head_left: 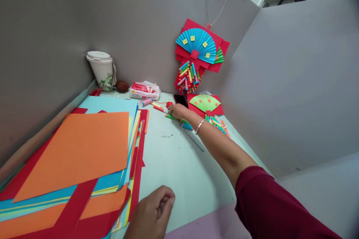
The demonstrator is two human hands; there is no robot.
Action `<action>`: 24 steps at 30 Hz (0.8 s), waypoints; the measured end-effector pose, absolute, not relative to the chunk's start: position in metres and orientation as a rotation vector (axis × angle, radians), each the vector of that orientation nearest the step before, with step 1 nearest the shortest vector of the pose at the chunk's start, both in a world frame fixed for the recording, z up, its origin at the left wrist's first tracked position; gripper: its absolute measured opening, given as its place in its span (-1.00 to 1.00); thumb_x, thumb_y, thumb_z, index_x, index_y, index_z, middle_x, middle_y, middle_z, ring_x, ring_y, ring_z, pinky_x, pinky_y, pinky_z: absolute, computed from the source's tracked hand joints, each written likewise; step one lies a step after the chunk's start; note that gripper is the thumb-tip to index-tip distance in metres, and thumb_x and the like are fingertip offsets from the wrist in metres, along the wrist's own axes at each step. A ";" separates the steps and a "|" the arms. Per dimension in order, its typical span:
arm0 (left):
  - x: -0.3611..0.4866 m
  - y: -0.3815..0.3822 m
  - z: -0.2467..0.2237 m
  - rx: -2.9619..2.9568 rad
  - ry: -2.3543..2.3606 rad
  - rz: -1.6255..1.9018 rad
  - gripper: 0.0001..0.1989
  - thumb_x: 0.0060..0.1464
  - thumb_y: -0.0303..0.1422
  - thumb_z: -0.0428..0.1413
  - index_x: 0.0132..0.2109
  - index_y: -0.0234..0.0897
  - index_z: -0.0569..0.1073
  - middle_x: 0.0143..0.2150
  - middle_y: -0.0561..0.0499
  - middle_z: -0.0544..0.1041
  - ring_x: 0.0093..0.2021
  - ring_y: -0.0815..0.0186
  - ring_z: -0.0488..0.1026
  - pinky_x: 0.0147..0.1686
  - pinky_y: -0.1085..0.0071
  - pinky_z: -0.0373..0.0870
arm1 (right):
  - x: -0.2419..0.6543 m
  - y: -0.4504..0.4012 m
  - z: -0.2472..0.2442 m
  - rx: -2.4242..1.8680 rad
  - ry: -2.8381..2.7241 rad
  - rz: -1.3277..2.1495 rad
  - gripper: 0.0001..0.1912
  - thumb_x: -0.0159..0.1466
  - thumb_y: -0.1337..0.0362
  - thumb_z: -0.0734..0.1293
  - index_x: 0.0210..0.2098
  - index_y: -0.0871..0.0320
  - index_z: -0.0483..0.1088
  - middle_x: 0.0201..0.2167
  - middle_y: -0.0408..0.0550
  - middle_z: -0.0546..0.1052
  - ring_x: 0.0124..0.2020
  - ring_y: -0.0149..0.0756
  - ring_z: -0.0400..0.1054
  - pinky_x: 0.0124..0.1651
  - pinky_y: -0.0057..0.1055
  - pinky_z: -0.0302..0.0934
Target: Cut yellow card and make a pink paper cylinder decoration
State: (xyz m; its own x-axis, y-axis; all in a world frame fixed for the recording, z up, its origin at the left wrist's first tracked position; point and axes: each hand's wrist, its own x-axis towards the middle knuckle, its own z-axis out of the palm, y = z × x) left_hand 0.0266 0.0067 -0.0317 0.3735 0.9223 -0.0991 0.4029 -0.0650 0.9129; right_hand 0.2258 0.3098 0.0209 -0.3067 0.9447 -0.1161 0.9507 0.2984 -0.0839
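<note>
My right hand (178, 111) reaches to the back of the table, its fingers closed at a small red bundle (169, 104) that looks like string; what they hold is too small to make out. Beside it lie a pink paper roll (147, 102), a red one (158, 108), a green one (170, 117) and a blue one (186, 126). Near the front edge, my left hand (155, 213) is curled, with nothing visible in it, right of the stacked coloured paper. A red card with a light green paper fan (205, 103) lies to the right of my right hand.
An orange sheet (81, 149) tops the paper stack at left. Behind stand a white cup (101, 71), a brown round object (122, 86) and a tissue pack (144, 90). A red decoration with a blue fan (198, 43) hangs at the wall. A dark phone (180, 99) lies beneath it.
</note>
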 end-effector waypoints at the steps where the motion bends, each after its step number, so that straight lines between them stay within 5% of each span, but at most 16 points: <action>1: 0.026 0.007 -0.031 1.654 1.194 0.654 -0.73 0.20 -0.18 -0.09 -0.36 -0.18 0.38 -0.51 0.10 0.30 -0.49 0.32 0.26 -0.47 0.46 0.17 | 0.225 0.310 0.021 1.826 2.499 -0.212 -0.69 0.36 0.19 0.32 0.04 0.19 0.37 0.00 0.03 0.46 -0.06 -0.18 0.42 -0.03 -0.13 0.36; 24: 0.030 0.005 -0.039 1.651 1.215 0.713 -0.70 0.19 -0.14 -0.10 -0.37 -0.18 0.39 -0.52 0.11 0.31 -0.50 0.33 0.25 -0.49 0.46 0.17 | 0.254 0.293 0.038 2.305 2.690 -0.413 -0.66 0.35 0.26 0.30 0.10 0.19 0.34 0.06 0.06 0.42 0.03 -0.14 0.36 0.09 -0.06 0.27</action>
